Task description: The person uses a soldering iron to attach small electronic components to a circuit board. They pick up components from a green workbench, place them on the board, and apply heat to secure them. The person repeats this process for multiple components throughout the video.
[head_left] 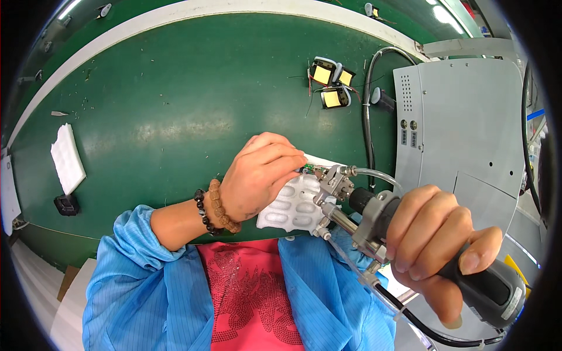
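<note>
By the far edge of the moulded white tray (289, 206), the left hand (260, 172) curls at a small circuit board (314, 168), its pinch hidden, seemingly steadying it, while the right hand (440, 243) wraps a full grip round a hose-fed driver (490, 285), metal head angled alongside.

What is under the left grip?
A white bumpy tray shows partly below the left grip; a green board peeks out beside the fingertips. Whatever else lies there is covered.

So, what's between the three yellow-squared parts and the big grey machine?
The head view shows a black cable curving between the yellow-squared parts and the grey machine, plus a small dark, grey-ended piece on the machine's side of it.
</note>
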`<state>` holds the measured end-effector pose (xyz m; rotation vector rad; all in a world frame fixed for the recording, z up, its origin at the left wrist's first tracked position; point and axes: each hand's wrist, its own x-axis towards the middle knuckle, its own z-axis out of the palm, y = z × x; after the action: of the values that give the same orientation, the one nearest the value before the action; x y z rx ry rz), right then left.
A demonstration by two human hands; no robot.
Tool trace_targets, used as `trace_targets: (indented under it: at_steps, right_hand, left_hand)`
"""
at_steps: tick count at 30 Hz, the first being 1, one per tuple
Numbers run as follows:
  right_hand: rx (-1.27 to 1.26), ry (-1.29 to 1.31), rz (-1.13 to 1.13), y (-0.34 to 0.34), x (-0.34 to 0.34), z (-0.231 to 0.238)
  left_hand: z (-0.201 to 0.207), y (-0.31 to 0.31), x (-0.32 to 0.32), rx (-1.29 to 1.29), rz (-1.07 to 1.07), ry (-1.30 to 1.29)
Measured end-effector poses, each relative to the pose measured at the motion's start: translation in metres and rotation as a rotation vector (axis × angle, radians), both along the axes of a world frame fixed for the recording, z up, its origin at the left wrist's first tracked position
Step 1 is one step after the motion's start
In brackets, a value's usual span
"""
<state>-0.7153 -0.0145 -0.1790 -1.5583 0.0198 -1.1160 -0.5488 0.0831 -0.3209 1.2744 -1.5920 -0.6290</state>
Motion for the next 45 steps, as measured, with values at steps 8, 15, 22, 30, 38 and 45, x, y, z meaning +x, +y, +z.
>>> trace_targets:
  at_steps: [8,15,22,30,38,45]
  right_hand:
    - [-0.014,0.023,0.001,-0.002,0.010,-0.006]
    - [-0.002,0.050,-0.044,0.004,0.024,-0.006]
    - [0.015,-0.045,-0.082,0.009,0.003,0.004]
    - [0.026,-0.218,-0.140,0.021,-0.044,0.033]
    - [0.014,-0.198,-0.101,0.018,-0.038,0.027]
    - [0.028,-0.174,-0.131,0.017,-0.035,0.027]
  left_hand:
    - [0.001,0.000,0.000,0.020,0.004,0.030]
    - [-0.001,0.002,0.001,0.013,-0.003,0.031]
    - [-0.001,0.001,0.001,0.000,0.009,0.018]
    - [0.022,0.001,0.014,0.207,-0.025,0.092]
    - [0.047,-0.082,0.148,0.092,0.406,-0.290]
    - [0.007,-0.214,0.219,-0.208,0.384,-0.803]
